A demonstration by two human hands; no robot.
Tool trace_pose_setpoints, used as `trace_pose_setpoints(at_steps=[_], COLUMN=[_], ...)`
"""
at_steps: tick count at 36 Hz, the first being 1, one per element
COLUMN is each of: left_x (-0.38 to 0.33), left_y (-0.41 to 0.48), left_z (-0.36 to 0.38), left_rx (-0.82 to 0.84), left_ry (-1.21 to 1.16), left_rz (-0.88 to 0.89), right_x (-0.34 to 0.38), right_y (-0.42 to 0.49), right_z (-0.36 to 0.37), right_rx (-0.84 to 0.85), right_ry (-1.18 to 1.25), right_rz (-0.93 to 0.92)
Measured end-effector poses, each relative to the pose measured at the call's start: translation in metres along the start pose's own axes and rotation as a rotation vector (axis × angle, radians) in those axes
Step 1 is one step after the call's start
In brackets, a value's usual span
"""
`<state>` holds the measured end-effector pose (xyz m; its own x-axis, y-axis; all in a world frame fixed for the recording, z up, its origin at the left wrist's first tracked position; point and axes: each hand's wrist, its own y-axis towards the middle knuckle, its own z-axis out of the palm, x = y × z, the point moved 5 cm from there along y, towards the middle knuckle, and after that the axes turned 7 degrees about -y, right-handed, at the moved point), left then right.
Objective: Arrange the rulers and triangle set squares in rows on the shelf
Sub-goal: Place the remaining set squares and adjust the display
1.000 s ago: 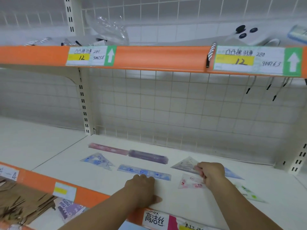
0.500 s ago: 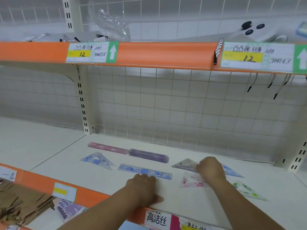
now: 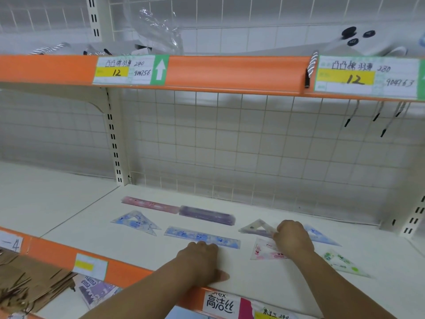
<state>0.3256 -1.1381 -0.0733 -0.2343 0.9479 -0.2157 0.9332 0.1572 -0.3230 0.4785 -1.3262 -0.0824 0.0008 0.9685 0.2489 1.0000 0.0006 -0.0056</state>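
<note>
Judging about half done — right hand [image 3: 293,237] gripped clear set square [image 3: 255,227], left hand [image 3: 200,261] lay relaxed against blue ruler [image 3: 197,236]; green set square [image 3: 342,263], lower right, unsorted.

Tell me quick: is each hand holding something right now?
Left hand: open, resting on the shelf by the blue ruler.
Right hand: pinching the clear set square.

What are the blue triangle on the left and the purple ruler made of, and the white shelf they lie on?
The blue triangle looks like thin clear plastic: the white shelf shows through it around blue printing. The purple ruler seems tinted see-through plastic too, though it is blurred. The shelf is probably painted metal: smooth, matte off-white.
</note>
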Motion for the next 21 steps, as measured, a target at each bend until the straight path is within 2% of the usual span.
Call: trace_pose_setpoints(at_steps=[9, 21], left_x=[-0.003, -0.023], left_y=[0.000, 0.000], left_z=[-0.003, -0.014], left_rx=[-0.006, -0.154], left_ry=[0.011, 0.003], left_rz=[0.034, 0.166], right_x=[0.016, 0.024], right_y=[-0.033, -0.091], right_z=[-0.018, -0.026], right_rx=[-0.034, -0.066], right_ry=[-0.042, -0.150], right_rz=[-0.140, -0.268])
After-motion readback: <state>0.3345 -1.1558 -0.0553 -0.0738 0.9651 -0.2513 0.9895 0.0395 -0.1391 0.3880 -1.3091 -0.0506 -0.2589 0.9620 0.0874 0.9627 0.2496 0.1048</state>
